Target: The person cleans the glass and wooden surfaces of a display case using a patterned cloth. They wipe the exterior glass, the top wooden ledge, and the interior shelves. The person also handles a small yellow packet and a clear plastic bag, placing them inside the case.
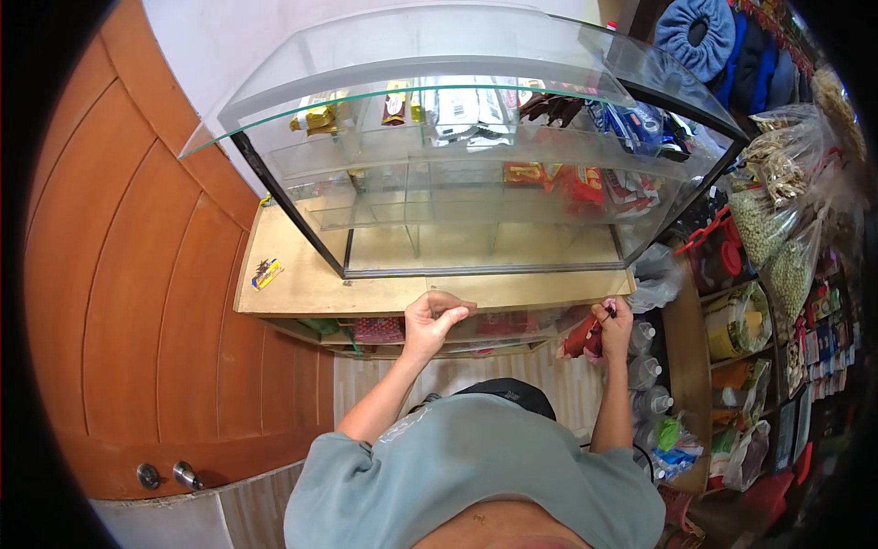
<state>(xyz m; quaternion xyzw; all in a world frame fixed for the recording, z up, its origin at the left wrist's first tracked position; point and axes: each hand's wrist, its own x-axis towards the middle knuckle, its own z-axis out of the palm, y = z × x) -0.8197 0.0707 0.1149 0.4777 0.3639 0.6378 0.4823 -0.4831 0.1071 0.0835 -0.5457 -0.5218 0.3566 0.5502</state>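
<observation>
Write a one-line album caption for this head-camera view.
At a glass display case on a wooden counter, left hand grips the edge; right hand holds red packets.

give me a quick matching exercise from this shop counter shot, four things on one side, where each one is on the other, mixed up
Things:
1. left hand
2. right hand
3. small yellow packet
4. clear bags of dried goods

Places:
A. lying alone on the wooden counter top, left of the glass case
B. hanging at the far right of the picture
C. closed in a fist at the counter's front edge, near the middle
D. at the counter's right front corner, on a red packet

Pairs: 1-C, 2-D, 3-A, 4-B
</observation>
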